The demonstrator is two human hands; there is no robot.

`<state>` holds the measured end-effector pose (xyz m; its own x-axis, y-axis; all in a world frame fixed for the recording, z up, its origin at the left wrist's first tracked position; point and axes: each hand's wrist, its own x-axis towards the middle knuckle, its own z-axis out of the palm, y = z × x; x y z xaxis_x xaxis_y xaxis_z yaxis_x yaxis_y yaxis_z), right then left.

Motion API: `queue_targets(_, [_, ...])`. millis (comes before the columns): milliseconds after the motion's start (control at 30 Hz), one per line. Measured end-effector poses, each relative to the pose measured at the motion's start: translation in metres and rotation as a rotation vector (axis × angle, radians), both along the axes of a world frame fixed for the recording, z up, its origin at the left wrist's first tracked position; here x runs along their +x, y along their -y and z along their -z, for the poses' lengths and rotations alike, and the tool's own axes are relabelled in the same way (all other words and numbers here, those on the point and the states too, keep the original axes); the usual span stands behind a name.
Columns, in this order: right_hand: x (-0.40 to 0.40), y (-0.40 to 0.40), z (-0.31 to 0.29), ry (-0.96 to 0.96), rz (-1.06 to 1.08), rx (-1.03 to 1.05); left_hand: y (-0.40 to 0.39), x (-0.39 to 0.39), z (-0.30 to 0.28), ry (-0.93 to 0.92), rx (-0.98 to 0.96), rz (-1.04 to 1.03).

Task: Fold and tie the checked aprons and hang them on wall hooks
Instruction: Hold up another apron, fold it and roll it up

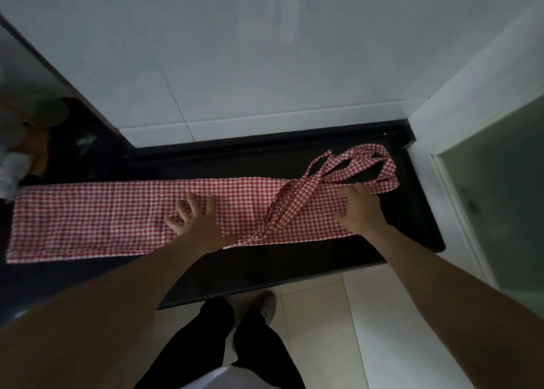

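A red-and-white checked apron lies folded into a long narrow strip across the black countertop. Its ties run diagonally over the strip, and looped straps bunch at the far right end. My left hand presses flat on the middle of the strip with fingers spread. My right hand rests flat on the apron's right end, fingertips by the straps.
White tiled wall rises behind the counter. A frosted glass door stands at the right. Dim clutter sits at the counter's left end. My legs and a shoe show on the pale floor tiles below.
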<state>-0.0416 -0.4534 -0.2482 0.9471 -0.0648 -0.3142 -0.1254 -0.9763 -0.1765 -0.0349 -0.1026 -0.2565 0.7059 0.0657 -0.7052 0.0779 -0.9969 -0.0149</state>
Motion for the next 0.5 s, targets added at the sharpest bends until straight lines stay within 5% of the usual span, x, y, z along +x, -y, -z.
queue_targets(167, [0.020,-0.024,-0.009,0.191,-0.187,0.054,0.026,0.004,-0.006,0.322,-0.234,0.259])
queue_targets(500, [0.040,-0.079,-0.015,-0.080,-0.673,0.114,0.046,0.006,0.014,0.037,-0.118,0.387])
